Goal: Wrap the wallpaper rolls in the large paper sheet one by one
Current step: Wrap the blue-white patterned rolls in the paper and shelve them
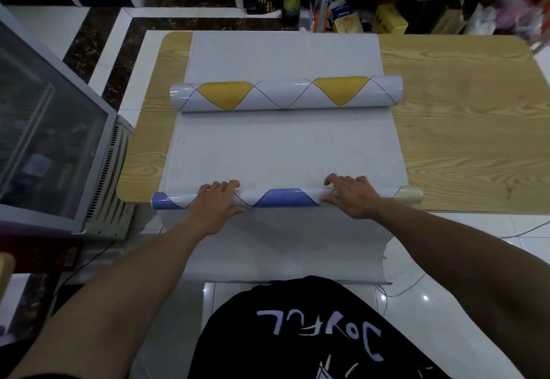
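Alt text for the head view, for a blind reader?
The left hand and right hand hold a blue-patterned wallpaper roll on a large paper sheet at the table's near edge. A yellow-patterned roll lies farther back on it.

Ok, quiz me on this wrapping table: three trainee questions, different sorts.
1. The yellow roll lies on: A) the floor B) the paper sheet C) a chair.
2. True or false: the left hand and right hand both touch the yellow roll.
3. Fill in: the paper sheet hangs over the table's ____ edge.
Key: 1 B; 2 false, they grip the blue roll; 3 near.
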`<state>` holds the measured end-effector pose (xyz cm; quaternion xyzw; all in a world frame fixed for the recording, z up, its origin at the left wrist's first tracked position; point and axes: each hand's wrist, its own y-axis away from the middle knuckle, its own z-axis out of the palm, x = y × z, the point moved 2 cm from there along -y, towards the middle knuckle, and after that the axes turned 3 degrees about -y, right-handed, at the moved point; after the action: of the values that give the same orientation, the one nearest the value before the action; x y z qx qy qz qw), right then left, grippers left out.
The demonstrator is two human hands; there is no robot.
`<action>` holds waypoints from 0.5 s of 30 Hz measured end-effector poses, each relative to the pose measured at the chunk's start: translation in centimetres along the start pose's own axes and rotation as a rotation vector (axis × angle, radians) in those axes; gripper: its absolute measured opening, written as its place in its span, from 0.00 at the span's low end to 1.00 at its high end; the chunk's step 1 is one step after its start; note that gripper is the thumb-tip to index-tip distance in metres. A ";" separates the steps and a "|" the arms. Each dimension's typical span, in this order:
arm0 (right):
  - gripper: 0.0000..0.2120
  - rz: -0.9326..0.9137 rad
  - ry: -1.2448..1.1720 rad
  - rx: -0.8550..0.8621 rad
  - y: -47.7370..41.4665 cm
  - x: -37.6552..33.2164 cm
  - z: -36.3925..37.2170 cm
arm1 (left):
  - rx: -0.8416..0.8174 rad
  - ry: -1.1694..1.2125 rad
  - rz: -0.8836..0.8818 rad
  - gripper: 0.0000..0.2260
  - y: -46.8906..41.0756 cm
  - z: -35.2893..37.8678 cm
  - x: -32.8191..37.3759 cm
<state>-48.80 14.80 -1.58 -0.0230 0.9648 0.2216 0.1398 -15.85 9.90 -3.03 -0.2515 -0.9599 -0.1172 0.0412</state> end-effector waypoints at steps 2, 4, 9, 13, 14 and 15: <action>0.21 -0.011 0.030 0.010 0.1 -0.1 -0.1 | 0.014 -0.016 0.002 0.20 -0.2 -0.1 0.1; 0.26 -0.019 0.059 0.018 0.3 0.0 0.0 | 0.030 -0.005 0.014 0.18 -0.3 -0.1 0.2; 0.30 -0.025 0.111 0.021 0.2 -0.1 0.3 | 0.034 0.005 0.017 0.18 -0.3 -0.1 -0.1; 0.24 -0.013 0.000 0.032 0.3 -0.1 0.2 | 0.030 0.036 -0.017 0.15 -0.3 -0.5 -0.2; 0.23 -0.012 0.006 0.033 0.4 -0.1 0.1 | 0.029 0.041 -0.019 0.14 -0.3 -0.5 -0.3; 0.21 -0.012 0.026 0.034 0.3 -0.2 0.0 | 0.029 0.050 -0.019 0.14 -0.3 -0.5 -0.3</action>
<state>-48.64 15.11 -1.38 -0.0294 0.9700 0.2041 0.1289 -15.74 9.38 -2.67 -0.2387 -0.9625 -0.1099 0.0678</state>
